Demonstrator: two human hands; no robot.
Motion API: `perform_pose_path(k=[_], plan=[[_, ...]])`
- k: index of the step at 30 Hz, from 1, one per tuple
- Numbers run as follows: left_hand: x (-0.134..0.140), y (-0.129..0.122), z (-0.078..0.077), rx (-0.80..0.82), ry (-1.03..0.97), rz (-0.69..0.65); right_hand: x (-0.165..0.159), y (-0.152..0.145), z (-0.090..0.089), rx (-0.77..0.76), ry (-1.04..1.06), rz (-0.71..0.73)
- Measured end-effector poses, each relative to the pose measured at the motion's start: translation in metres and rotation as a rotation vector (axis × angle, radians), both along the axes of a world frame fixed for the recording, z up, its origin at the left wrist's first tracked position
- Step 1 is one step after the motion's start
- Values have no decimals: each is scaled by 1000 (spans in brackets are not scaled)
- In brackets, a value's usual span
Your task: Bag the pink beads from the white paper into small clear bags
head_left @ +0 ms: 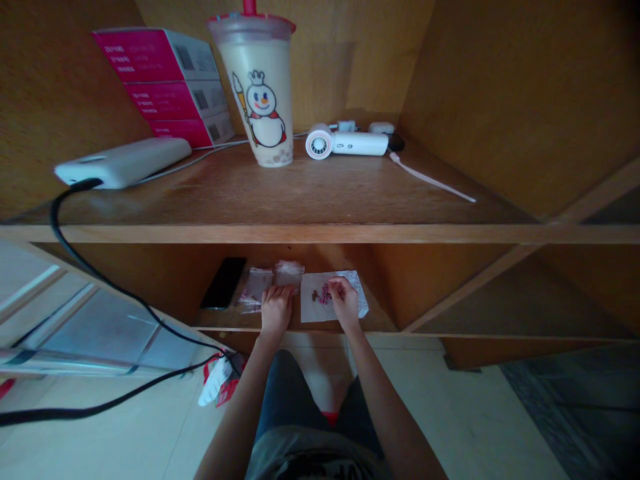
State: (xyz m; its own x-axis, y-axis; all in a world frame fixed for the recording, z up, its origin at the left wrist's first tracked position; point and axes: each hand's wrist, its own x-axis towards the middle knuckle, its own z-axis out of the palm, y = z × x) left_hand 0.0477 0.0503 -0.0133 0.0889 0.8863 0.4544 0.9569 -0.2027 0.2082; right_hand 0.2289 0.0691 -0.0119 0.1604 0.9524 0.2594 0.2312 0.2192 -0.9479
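Small reddish-pink beads or grains (324,294) lie in a loose pile on a white sheet of paper (313,312) on the lower shelf. At the right side of the pile, my right hand (345,303) has its fingertips pressed together; whatever is between them is too small to make out. My left hand (277,310) lies palm down left of the paper, fingers loosely laid over the lower edges of two clear zip bags. The left zip bag (257,283) has some reddish bits in it; the other zip bag (289,272) is partly covered by my fingers.
A black phone (224,283) lies left of the bags. Above, the upper shelf (320,200) bears a drink cup (263,93), pink boxes (160,80), a white power bank (125,162) and a small fan (350,143). A black cable (120,290) hangs down at left.
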Motion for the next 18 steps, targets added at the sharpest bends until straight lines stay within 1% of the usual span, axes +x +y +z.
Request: perform_pose_path(k=[3, 5, 8, 10, 12, 14, 18], plan=[[0, -1, 1, 73, -94, 12, 0, 0, 0, 1, -8, -3], [2, -2, 4, 128, -239, -7, 0, 0, -1, -1, -4, -2], [11, 1, 9, 177, -588, -78, 0, 1, -2, 1, 12, -15], [19, 5, 13, 163, -838, -125, 0, 1, -2, 7, 32, -32], [28, 12, 16, 126, -1026, -165, 0, 2, -3, 19, 38, -38], [35, 17, 18, 108, -1121, -182, 0, 2, -4, 41, 1, -20], [44, 23, 14, 135, -1130, -105, 1, 1, -3, 58, -93, 14]])
